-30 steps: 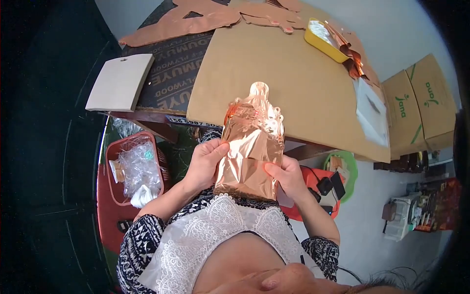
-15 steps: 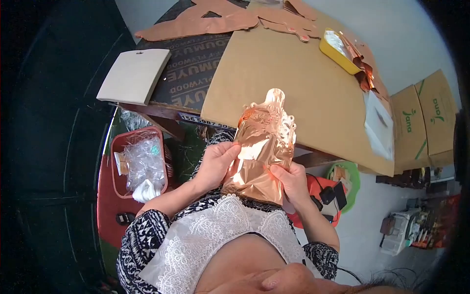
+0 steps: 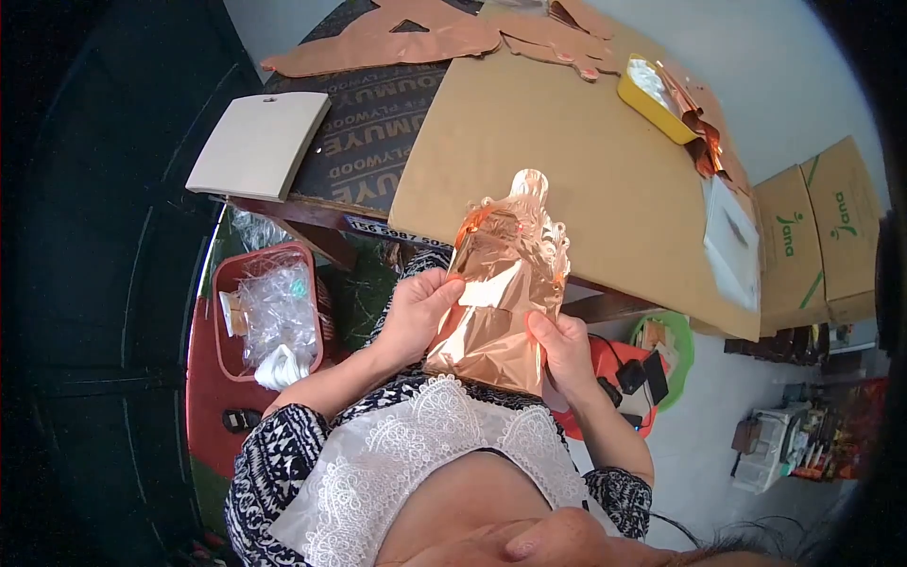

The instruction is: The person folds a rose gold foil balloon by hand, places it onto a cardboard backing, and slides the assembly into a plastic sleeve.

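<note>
A shiny copper-coloured foil sheet [image 3: 493, 321] with a scalloped, embossed upper part is held over the lap, its rounded tip reaching over the table edge. My left hand [image 3: 418, 310] pinches its left edge, thumb on top. My right hand [image 3: 561, 348] grips the opposite edge, also with the thumb on top and the other fingers mostly hidden behind. The foil's lower part is smooth with creases and bright reflections.
A cardboard-covered table [image 3: 529, 123] lies ahead, with copper cutouts [image 3: 378, 47], a yellow tub [image 3: 652, 102] and a white pad [image 3: 263, 142]. A red basket [image 3: 222, 321] of clear plastic stands at left. Jana boxes [image 3: 803, 227] and a green basin [image 3: 684, 364] are at right.
The right thumb has shifted slightly up and right along the foil. The foil's right side has turned a little, changing its reflections.
</note>
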The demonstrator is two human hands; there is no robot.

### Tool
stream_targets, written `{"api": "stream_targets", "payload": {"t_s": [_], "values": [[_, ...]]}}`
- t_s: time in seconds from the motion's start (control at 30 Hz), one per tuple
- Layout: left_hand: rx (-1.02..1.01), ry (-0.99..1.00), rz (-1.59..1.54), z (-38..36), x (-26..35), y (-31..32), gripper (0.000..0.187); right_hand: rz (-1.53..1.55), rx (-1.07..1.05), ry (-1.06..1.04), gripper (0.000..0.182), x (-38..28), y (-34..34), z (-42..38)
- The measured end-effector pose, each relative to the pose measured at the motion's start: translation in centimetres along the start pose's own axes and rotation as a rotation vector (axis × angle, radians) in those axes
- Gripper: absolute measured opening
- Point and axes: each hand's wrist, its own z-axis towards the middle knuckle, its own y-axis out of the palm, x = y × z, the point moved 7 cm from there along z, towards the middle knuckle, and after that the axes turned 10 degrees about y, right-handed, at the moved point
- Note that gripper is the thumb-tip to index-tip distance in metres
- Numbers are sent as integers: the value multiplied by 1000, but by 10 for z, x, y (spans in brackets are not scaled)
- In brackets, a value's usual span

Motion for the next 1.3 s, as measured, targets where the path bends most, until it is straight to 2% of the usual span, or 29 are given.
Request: {"api": "stream_targets", "payload": {"t_s": [0.23, 0.33, 0.47, 0.57, 0.7, 0.8, 0.83, 0.93, 1.03, 1.13, 1.3], "values": [[12, 72, -36, 4, -11, -7, 11, 44, -8, -22, 22, -23, 23, -8], [3, -41, -35, 2, -6, -7, 11, -54, -91, 6, 20, -7, 11, 1], [-29, -92, 42, 7, 1, -11, 12, -43, -103, 2, 19, -5, 9, 2], [-32, -46, 68, 7, 8, -3, 18, -19, -127, -25, 19, -5, 9, 6], [-48, -39, 69, 3, 19, 4, 10, -5, -113, -33, 20, -1, 7, 9], [91, 129, 101, 0, 24, 0, 12, -12, -107, -20, 20, -2, 5, 6], [120, 195, 121, -1, 27, -1, 18, -14, -102, -14, 19, -2, 4, 5], [93, 337, 156, -1, 22, -6, 17, -5, -82, -51, 19, -5, 6, 3], [62, 132, 109, -6, 19, -8, 16, -33, -75, -51, 19, -7, 7, 1], [69, 79, 85, -5, 20, -7, 14, -17, -68, -8, 19, -6, 5, 1], [143, 149, 10, -2, 21, -7, 12, 19, -76, -28, 18, -4, 5, 2]]}}
